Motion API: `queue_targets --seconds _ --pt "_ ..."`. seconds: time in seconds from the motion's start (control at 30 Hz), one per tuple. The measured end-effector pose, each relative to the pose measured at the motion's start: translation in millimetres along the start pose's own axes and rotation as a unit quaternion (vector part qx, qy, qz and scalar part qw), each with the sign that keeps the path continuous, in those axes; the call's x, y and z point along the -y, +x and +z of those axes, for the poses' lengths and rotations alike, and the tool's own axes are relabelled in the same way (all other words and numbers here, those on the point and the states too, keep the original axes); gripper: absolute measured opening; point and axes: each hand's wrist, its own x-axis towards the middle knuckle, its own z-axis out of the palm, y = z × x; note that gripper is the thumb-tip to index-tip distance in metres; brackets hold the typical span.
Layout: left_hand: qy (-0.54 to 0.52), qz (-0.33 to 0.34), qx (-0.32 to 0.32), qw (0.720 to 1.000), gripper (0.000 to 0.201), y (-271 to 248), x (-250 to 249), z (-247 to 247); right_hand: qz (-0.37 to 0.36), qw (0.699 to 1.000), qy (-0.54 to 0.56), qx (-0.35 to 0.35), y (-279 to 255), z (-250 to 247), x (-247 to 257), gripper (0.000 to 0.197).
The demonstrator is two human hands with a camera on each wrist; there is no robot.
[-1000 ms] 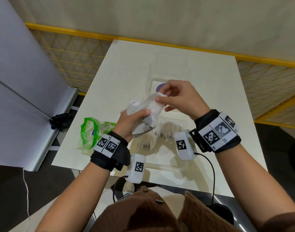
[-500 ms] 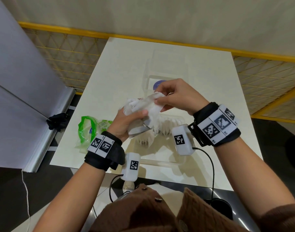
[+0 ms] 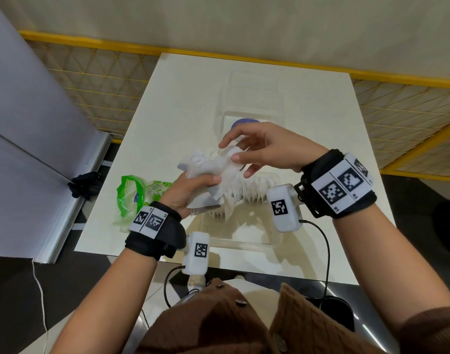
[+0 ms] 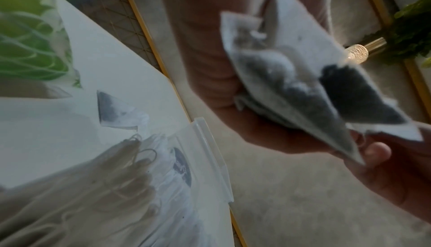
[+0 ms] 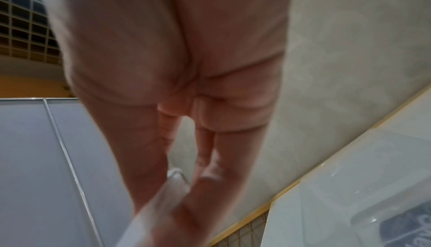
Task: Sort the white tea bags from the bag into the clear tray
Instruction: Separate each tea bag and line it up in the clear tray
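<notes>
The left hand (image 3: 190,192) has its grip curled round a bunch of white tea bags (image 3: 213,169), thumb across the front, holding them in the air above the near part of the clear tray (image 3: 246,242). In the left wrist view the bags (image 4: 303,77) are thin white pouches with dark contents showing through, and a fingertip (image 4: 378,152) presses under their lower corner.

The right hand (image 3: 264,149) is at the top of the same bunch. Its thumb and first finger are at one bag's upper edge, the other fingers spread loosely. Whether this grip really pinches the bag or only touches it cannot be told; the right wrist view is blurred, showing the palm (image 5: 186,66) and a pale strip (image 5: 158,206) at the fingers (image 5: 149,158).

Below the hands, a row of tea bags (image 3: 252,190) stands on edge inside the tray. In the left wrist view one bag (image 4: 116,110) lies alone on the white surface (image 3: 178,103) beside the tray's corner.

Left of the left wrist lies a crumpled green-and-clear plastic bag (image 3: 132,198), touching the surface near its left edge. Beyond the hands a clear lid or box (image 3: 252,98) with a dark round label (image 3: 244,122) rests on the surface.
</notes>
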Motion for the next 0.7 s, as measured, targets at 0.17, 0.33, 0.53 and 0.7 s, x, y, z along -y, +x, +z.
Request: queue_targets --seconds 0.17,0.33,0.53,0.7 --pt "-0.025 -0.027 -0.008 0.999 0.023 -1.5 -1.2 -5.9 -0.02 1.0 -0.019 0.007 2.0 3.0 0.7 0.022" --pt "-0.022 -0.041 -0.006 0.999 0.038 -0.7 -2.1 -12.1 0.051 0.992 -0.119 -0.009 5.1 5.2 2.4 0.019" --pt "-0.065 -0.007 0.051 0.997 0.044 -3.7 -5.8 -10.9 0.055 0.971 -0.231 -0.008 4.5 8.1 11.4 0.028" --pt "-0.014 -0.009 0.011 1.0 0.043 0.2 -6.7 -2.4 0.057 0.969 -0.24 -0.023 5.9 13.7 15.9 0.023"
